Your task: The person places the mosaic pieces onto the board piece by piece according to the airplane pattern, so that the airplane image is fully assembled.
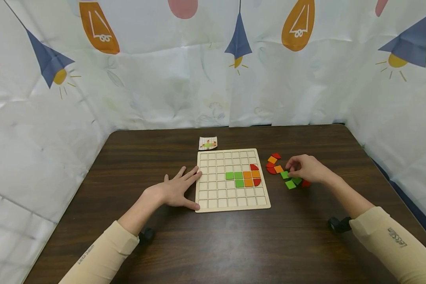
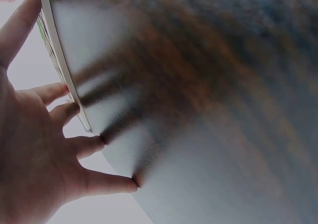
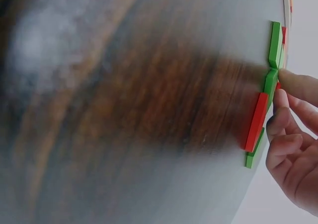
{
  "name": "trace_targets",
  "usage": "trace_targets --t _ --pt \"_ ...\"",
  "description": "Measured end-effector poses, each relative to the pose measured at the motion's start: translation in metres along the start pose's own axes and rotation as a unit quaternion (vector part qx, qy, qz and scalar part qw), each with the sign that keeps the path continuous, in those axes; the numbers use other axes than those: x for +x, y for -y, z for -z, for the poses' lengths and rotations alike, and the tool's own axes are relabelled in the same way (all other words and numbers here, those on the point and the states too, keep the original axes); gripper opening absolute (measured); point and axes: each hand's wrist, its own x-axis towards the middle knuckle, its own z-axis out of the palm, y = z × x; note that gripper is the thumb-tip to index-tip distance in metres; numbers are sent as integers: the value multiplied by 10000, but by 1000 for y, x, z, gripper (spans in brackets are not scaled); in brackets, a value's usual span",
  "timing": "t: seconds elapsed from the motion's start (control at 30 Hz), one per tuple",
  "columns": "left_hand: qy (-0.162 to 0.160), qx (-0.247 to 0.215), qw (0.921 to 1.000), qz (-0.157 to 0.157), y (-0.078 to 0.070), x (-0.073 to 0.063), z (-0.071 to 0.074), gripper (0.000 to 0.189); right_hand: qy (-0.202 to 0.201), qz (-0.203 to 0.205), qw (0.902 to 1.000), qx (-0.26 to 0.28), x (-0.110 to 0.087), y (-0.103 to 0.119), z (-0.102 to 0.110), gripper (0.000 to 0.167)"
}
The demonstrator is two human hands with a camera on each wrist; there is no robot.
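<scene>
A wooden grid board [image 1: 213, 194] lies on the table, with green, orange and red tiles set in its right-hand cells. My left hand [image 1: 177, 189], fingers spread, touches the board's left edge; the thumb is at the near left corner. In the left wrist view the left hand [image 2: 39, 149] has two fingertips against the board's edge [image 2: 62, 60] and two on the table. To the right of the board, my right hand [image 1: 307, 169] has its fingertips pinched at a green tile [image 1: 284, 174] among loose pieces. The right wrist view shows the right hand [image 3: 293, 139] beside green tiles [image 3: 275, 45] and a red tile [image 3: 256, 122].
A small patterned card [image 1: 208, 143] lies behind the board's far left corner. Loose orange tiles [image 1: 278, 169] and red quarter-round tiles [image 1: 271, 170] are between board and right hand. Another green tile [image 1: 290, 184] lies nearer. A printed curtain [image 1: 156, 86] hangs behind the dark table [image 1: 234, 244].
</scene>
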Motion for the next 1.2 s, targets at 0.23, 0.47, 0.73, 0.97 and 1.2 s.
trace_targets --t 0.23,0.47,0.73,0.97,1.2 --pt "4 31 10000 -12 0 0 0 112 91 88 9999 -11 2 -2 1 19" --pt "25 -3 10000 3 0 1 -1 112 262 101 9996 -30 2 0 1 22" --pt "50 -34 10000 43 -1 0 0 112 234 104 9997 11 1 3 -1 18" --pt "-1 -77 10000 13 1 0 0 112 194 184 9996 -124 3 5 -4 14" --pt "-66 -259 9996 -27 2 2 1 111 185 190 9994 -243 4 6 -4 17"
